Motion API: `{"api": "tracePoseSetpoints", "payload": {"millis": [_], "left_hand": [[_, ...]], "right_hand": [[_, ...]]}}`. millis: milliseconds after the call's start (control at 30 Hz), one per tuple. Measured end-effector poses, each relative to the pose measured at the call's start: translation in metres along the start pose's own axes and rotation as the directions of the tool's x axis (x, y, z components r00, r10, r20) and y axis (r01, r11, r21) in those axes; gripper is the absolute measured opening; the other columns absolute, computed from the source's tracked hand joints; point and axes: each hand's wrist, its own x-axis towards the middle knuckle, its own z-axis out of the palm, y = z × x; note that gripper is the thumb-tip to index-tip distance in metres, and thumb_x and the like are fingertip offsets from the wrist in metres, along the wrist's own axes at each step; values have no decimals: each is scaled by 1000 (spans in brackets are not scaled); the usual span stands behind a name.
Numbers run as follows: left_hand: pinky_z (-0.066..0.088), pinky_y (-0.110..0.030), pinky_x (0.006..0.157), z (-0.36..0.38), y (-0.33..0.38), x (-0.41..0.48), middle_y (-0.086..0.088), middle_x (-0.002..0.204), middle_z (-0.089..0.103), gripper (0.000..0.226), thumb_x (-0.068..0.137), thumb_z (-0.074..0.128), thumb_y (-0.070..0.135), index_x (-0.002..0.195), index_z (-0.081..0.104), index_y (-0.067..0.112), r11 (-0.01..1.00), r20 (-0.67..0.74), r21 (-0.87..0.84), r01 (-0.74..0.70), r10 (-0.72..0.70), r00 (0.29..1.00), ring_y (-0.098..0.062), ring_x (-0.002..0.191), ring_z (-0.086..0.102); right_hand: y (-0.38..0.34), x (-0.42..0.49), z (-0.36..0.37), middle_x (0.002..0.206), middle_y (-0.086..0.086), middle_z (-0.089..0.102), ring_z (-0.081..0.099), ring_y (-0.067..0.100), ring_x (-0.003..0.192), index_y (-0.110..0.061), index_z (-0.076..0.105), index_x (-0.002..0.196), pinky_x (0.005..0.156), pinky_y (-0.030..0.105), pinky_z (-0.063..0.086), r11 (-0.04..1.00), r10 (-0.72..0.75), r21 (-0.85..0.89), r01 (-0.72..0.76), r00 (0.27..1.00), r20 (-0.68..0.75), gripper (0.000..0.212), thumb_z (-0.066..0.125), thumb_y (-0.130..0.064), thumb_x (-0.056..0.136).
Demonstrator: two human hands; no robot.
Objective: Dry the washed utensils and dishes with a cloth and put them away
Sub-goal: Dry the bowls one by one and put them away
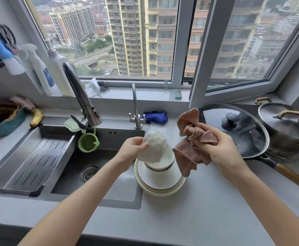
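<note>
Fingers (144, 145) of your left hand (131, 149) pinch the rim of a white bowl (156, 145), held tilted above the stack of upturned dishes (160, 180); your right hand (222, 150) is clenched round the bunched pink waffle cloth (187, 150), just beside it. Assessment: early stage, bowl being dried, stack outstanding, nothing seen put away. Stack sits hard against the sink (67, 174) edge; lidded wok (243, 139) crowds your right; bare countertop (189, 219) lies nearer you

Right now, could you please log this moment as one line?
step: drying | left grip: holds tilted bowl over stack | right grip: holds cloth | stack: on counter
</note>
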Motion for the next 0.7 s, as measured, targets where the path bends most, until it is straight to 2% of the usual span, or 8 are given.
{"api": "tracePoseSetpoints", "payload": {"millis": [133,233,300,367,467,533,600,700], "left_hand": [[49,-34,75,-2,5,3,-14,93,64,13,93,55,9,93,68,7,983,10,-170,72,-72,997,-24,84,59],[49,-32,72,2,5,4,-12,90,64,13,93,55,8,92,67,6,980,24,-182,83,-80,997,-23,81,60],[51,-27,68,3,7,4,-7,84,65,14,93,54,7,90,68,7,973,42,-211,94,-87,995,-18,75,61],[53,-25,65,6,11,2,-3,77,68,14,92,55,5,89,68,8,962,69,-260,79,-63,996,-15,70,63],[52,-20,59,9,17,-4,-2,73,70,11,87,59,-3,89,67,4,952,48,-304,-32,49,998,-13,67,65],[51,-21,61,7,21,-9,-8,79,68,11,87,62,4,94,66,-3,950,61,-291,-109,132,989,-17,71,63],[51,-22,64,3,22,-12,-9,84,68,20,87,63,10,99,65,-5,950,95,-280,-137,170,981,-15,74,63],[46,-28,64,-2,19,-14,-11,76,64,18,88,60,14,92,64,-2,925,86,44,-378,374,923,-13,71,57]], "right_hand": [[-2,17,12,87,-6,73,68,9,80,-22,65,117,62,24,54,999,-27,-16,28,998,48,39,69,-5,82],[1,34,25,92,-3,69,62,-2,65,-19,62,124,53,12,46,994,-91,-57,93,995,30,43,67,-2,84],[8,42,37,98,-10,68,61,-7,69,-30,61,123,61,9,45,963,-182,-197,185,983,31,46,69,-6,84],[20,47,54,107,-22,66,62,-8,93,-45,57,120,82,14,47,902,-233,-345,260,965,119,49,70,-19,81],[45,58,75,122,-18,62,57,4,114,-42,60,120,94,19,43,769,-235,-514,379,917,324,39,61,-41,81],[46,71,78,99,-16,66,60,3,94,-30,66,106,75,8,44,891,-95,-409,196,962,256,17,58,-34,91],[42,83,73,87,-8,67,62,7,80,-22,66,97,63,11,46,966,165,-224,-127,973,162,18,54,-36,94],[37,91,59,81,-2,68,64,13,67,-22,66,102,52,23,48,882,470,-94,-462,847,248,40,50,-57,90]]}}
